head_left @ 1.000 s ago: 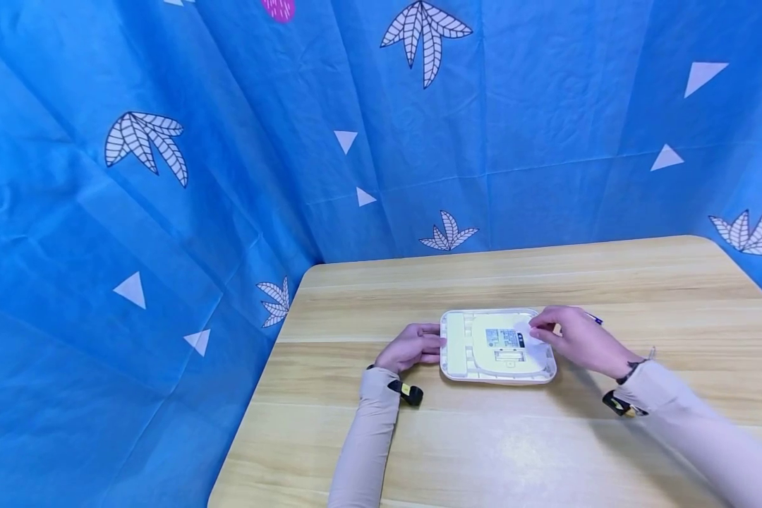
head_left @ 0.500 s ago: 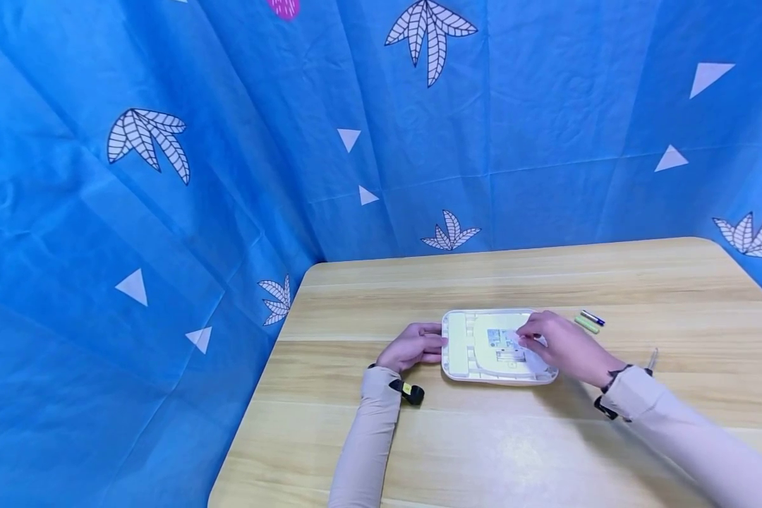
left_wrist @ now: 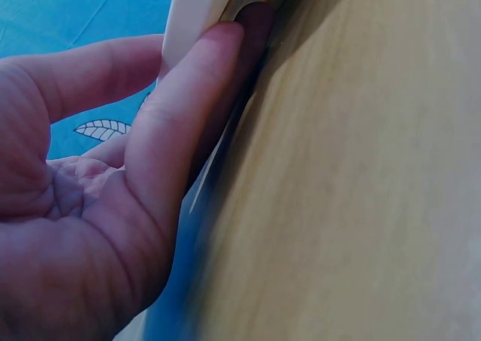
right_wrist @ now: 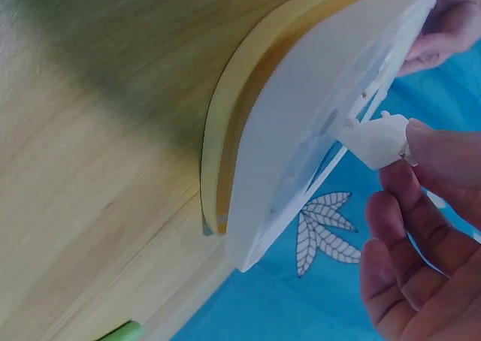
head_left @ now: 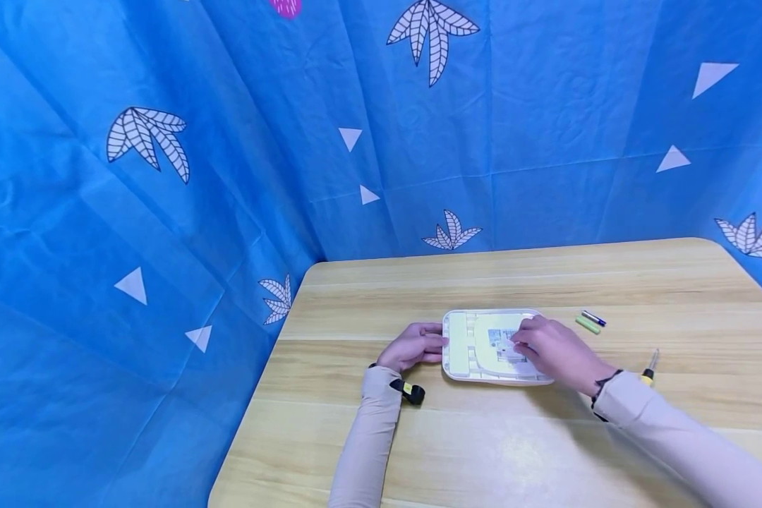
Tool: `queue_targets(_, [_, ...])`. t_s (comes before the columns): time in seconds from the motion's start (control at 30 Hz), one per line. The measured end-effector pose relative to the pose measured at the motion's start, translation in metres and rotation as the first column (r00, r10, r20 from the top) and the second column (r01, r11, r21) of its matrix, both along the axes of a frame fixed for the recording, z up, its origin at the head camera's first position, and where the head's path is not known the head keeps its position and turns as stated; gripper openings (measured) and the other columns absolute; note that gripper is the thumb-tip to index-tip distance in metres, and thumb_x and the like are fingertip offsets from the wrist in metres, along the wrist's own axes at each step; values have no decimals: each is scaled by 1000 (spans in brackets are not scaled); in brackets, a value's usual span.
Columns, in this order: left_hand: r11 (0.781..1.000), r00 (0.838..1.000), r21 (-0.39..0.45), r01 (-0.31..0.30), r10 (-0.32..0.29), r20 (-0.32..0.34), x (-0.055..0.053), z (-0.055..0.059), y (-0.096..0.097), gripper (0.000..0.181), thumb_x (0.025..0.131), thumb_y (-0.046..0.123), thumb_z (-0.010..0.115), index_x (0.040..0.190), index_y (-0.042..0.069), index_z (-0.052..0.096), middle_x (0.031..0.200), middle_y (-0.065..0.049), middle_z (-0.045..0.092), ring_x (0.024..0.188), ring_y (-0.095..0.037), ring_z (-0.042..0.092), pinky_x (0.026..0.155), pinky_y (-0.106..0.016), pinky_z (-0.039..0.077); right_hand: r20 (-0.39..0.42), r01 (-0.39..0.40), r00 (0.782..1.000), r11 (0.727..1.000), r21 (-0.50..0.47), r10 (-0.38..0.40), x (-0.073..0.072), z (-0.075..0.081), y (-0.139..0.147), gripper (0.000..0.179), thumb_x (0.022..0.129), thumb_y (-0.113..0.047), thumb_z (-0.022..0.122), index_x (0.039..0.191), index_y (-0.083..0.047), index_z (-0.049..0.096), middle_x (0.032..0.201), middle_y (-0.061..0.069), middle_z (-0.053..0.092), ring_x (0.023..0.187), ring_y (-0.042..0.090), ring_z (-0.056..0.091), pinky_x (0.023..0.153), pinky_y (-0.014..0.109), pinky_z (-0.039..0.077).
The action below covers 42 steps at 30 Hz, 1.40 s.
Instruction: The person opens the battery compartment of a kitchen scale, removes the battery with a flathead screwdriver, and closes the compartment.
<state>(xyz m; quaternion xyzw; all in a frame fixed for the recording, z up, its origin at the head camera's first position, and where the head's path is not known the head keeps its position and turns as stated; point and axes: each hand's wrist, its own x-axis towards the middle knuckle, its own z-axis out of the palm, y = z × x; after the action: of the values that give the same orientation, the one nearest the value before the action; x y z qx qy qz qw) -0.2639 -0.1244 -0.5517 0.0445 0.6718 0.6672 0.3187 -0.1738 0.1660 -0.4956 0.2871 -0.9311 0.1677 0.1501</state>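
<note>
A white, rounded rectangular device (head_left: pixel 459 346) lies on the table with a printed label and a small recess showing on its upper face. My left hand (head_left: pixel 413 347) grips its left end; the left wrist view has fingers on the white rim (left_wrist: pixel 184 29) and under it. Over the label, my right hand (head_left: pixel 561 355) pinches a small white plastic cover (right_wrist: pixel 378 140) with little tabs between thumb and fingertip. That cover is close over the device's face, overlapping it in the right wrist view. The other right fingers are loosely bent.
Right of the device lie a green battery (head_left: pixel 588 325) and a dark blue and silver one (head_left: pixel 593 318). A screwdriver (head_left: pixel 650 368) with a yellow handle lies near the right sleeve, partly hidden by it. A blue patterned curtain (head_left: pixel 546 127) hangs behind the wooden table (head_left: pixel 482 451).
My right hand has moved left over the device with the white cover, bringing the batteries and the screwdriver into sight. My left hand has stayed on the device's left end.
</note>
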Motion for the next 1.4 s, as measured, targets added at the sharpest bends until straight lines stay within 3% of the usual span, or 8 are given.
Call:
queue_targets(0.3, [1000, 1000, 1, -2, 2, -4, 0, -1, 1, 50, 92, 1, 61, 140, -1, 46, 121, -23, 68, 104, -29, 71, 88, -36, 62, -69, -28, 997, 999, 46, 32, 4, -10, -7, 6, 81, -12, 78, 84, -17, 77, 80, -7, 64, 73, 7, 56, 65, 30, 56])
queue_targets(0.6, [1000, 1000, 0, 8, -8, -11, 0, 0, 1, 49, 92, 2, 62, 139, -1, 48, 121, -22, 68, 101, -27, 72, 88, -35, 62, -14, -26, 1000, 997, 74, 27, 11, -13, -10, 10, 83, -10, 76, 86, -19, 79, 82, -7, 57, 72, 5, 50, 59, 24, 51])
queue_targets(0.9, [1000, 1000, 9, 20, -19, -16, 0, -3, -1, 47, 93, 3, 61, 139, -1, 48, 121, -22, 69, 97, -25, 73, 88, -35, 63, -4, -40, 999, 997, 61, 40, 13, -18, -8, 16, 83, -8, 76, 94, -19, 80, 96, 0, 67, 87, 12, 63, 70, 30, 61])
queue_targets(1.1, [1000, 1000, 15, 17, -17, -14, 0, -3, -1, 47, 93, 3, 61, 139, -1, 49, 120, -21, 69, 94, -22, 73, 87, -35, 63, -27, -60, 998, 996, 63, 62, 15, -21, -8, 22, 81, -3, 75, 94, -21, 78, 100, 0, 68, 89, 12, 63, 69, 25, 61])
queue_targets(1.23, [1000, 1000, 9, 17, -16, -20, 0, -3, -1, 47, 94, 3, 61, 139, -2, 48, 120, -21, 69, 95, -23, 73, 88, -35, 63, -19, -42, 999, 995, 86, 44, 16, -20, -10, 22, 83, 0, 73, 95, -18, 76, 101, -1, 66, 89, 11, 60, 69, 24, 59])
queue_targets(1.4, [1000, 1000, 5, 15, -14, -14, 0, -1, 0, 47, 93, 4, 62, 139, -1, 49, 120, -21, 69, 95, -23, 74, 87, -35, 63, -71, -30, 997, 988, 149, 41, 19, -21, -11, 23, 83, 3, 71, 102, -9, 75, 105, 5, 65, 92, 16, 63, 70, 29, 62])
